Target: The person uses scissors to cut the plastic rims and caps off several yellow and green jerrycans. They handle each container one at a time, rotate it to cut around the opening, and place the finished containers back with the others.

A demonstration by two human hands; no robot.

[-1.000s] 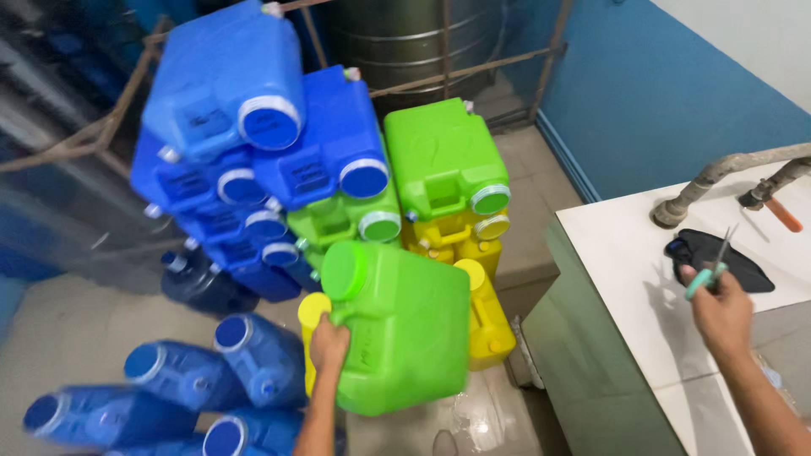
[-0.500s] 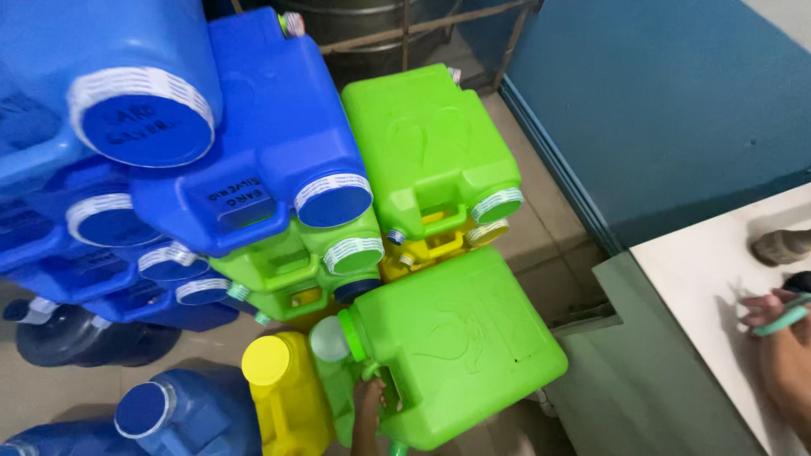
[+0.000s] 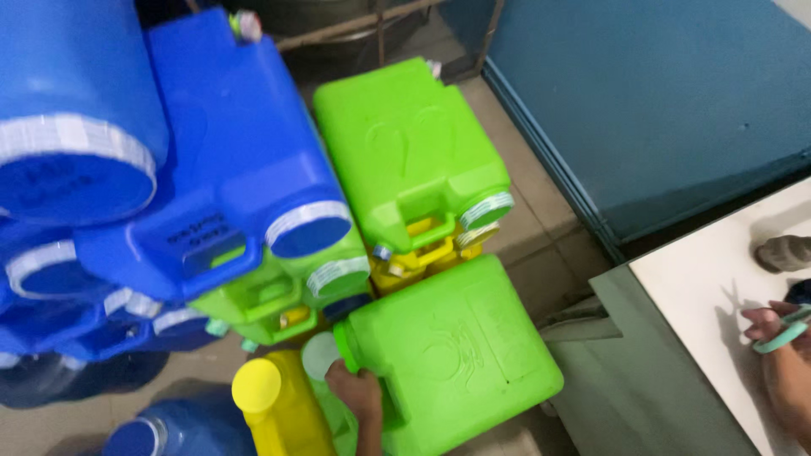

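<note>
I see my left hand [image 3: 359,397] at the bottom of the view, about six o'clock, fingers curled closed around the handle end of a green jerry can [image 3: 452,355]. The can lies on its side, its body stretching away from the hand toward three o'clock, with its capped neck just at eleven o'clock of my knuckles. The hand sits right at the can's left edge, touching it.

Just beside the hand at nine o'clock stands a yellow jerry can [image 3: 279,405] with a yellow cap, close against the green one. At seven o'clock of it, a blue bottle [image 3: 169,431] shows at the lower edge.

Above the held can, toward twelve o'clock, another green can [image 3: 405,152] lies in the stack, with yellow cans [image 3: 431,253] wedged beneath it. To the left, from nine to eleven o'clock, blue jerry cans [image 3: 236,143] are piled with their white-banded caps facing me.

My right hand [image 3: 773,329] is far off at three o'clock, well apart from the cans, resting on a white counter [image 3: 693,287]. It grips a teal-handled tool [image 3: 781,336]; what kind of tool, I cannot tell. A blue wall [image 3: 642,101] runs behind the counter, toward one o'clock.
</note>
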